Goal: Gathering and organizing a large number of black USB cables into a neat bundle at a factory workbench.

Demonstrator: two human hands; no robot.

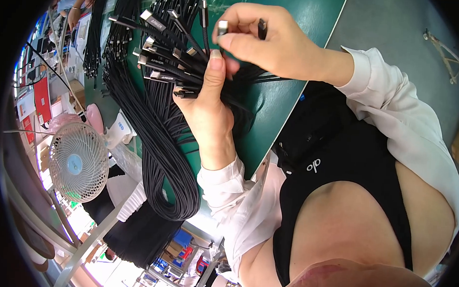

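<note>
My left hand (208, 105) is closed around a bunch of black cables, its thumb pressed over them. Several connector ends (164, 63) with dark housings and bare metal plugs fan out from that grip. Just above and to the right, my right hand (273, 44) pinches a cable end with a silvery metal plug (222, 28) between thumb and forefinger. A second, black connector (262, 29) pokes out between the fingers of the same hand. Where its cable runs is hidden behind the fingers. The cables from the left hand trail down toward the green tabletop.
On the green table (315, 15) lies a long looped bundle of black cables (172, 177), with more cable bundles (119, 38) beyond. At the left stands a white fan (78, 162). Another person's hand (73, 17) shows at the far upper left.
</note>
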